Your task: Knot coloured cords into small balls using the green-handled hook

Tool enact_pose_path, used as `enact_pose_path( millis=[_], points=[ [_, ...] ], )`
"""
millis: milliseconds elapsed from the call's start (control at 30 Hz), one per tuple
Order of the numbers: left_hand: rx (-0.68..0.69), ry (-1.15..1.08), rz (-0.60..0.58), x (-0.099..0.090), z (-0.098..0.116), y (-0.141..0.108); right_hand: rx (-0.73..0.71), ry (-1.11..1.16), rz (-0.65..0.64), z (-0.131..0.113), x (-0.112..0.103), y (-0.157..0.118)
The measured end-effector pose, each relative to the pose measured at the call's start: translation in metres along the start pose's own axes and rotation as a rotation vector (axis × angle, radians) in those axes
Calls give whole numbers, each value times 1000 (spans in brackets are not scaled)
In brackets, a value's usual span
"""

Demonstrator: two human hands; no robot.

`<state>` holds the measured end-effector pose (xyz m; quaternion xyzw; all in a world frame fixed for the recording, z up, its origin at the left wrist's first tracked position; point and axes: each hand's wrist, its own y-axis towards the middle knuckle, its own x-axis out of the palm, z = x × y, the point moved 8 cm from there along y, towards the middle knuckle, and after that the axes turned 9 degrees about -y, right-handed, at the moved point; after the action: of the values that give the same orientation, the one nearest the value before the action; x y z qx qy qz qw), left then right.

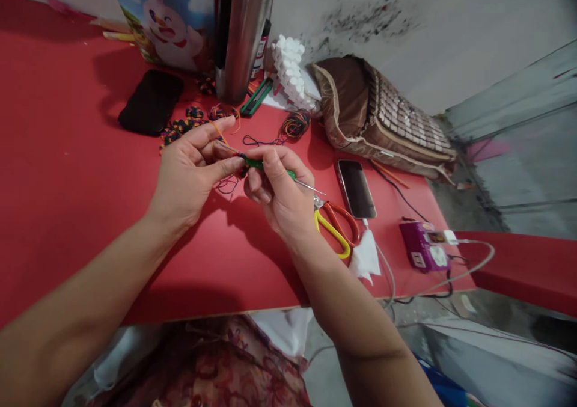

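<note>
My left hand [189,166] pinches multicoloured thread [222,135] between thumb and fingers, with an orange strand running up to the raised index finger. Closed around a green-handled crochet hook [292,175] is my right hand [283,184]; the hook's thin metal shaft sticks out to the right. Both hands meet at the small dark piece of threadwork, mostly covered by the fingers. Loose thread [228,184] dangles below them. Just beyond the left hand lie small dark and orange knotted pieces [174,131]. A wound bundle of thread [295,124] rests behind the right hand.
On the red table [67,214] stand a steel flask [246,34] and a cartoon-printed bag [174,28]. A black case [151,102], green cutter [256,97], scissors [345,220], phone [356,187], brown cushion [387,112] and purple power block [417,247] with cables lie around.
</note>
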<state>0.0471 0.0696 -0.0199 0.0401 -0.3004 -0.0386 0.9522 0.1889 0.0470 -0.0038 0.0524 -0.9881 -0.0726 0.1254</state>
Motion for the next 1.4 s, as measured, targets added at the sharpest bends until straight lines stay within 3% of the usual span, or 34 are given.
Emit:
enact_pose_path(
  millis=[233, 433, 633, 967, 1400],
  points=[
    [0, -84, 113, 6, -1, -12, -294, -249, 87, -13, -3, -7],
    [-168, -212, 125, 8, -7, -13, -469, -578, 146, -18, -1, -22],
    [-271, -287, 125, 3, -11, -7, -434, -434, 107, -11, 1, -17],
    [-263, -280, 102, -4, -8, -1, -288, -144, 79, 0, -2, -6],
    [-222, -214, 123, -8, -3, 1, -191, -156, 142, 3, -8, -7]
  ],
)
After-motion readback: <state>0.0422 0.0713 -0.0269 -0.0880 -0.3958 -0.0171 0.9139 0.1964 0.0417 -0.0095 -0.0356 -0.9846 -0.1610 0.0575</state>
